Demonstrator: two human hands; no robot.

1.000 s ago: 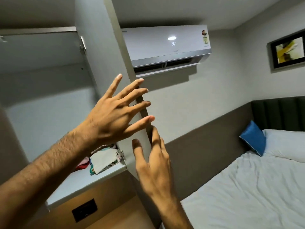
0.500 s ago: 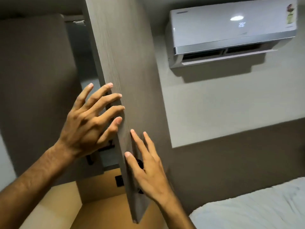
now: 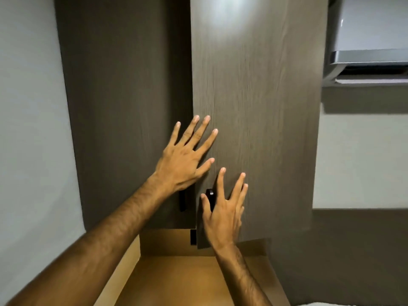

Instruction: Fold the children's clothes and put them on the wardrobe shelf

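Note:
Two dark wood-grain wardrobe doors fill the middle of the head view: the left door [image 3: 128, 102] and the right door [image 3: 256, 102]. My left hand [image 3: 187, 160] lies flat, fingers spread, across the seam between them. Lower down, my right hand [image 3: 223, 213] presses flat on the right door, beside its black handle [image 3: 210, 195]. Both hands hold nothing. The shelf and the folded children's clothes are hidden behind the doors.
A second black handle [image 3: 181, 200] shows on the left door under my left wrist. A tan wooden surface [image 3: 176, 281] lies below the doors. A white air conditioner [image 3: 371, 40] hangs at the upper right, and a pale wall [image 3: 28, 129] stands at left.
The right wardrobe door has swung from wide open to nearly flush with the left one. The shelf with the folded clothes has gone out of sight, and both hands have followed the door leftward.

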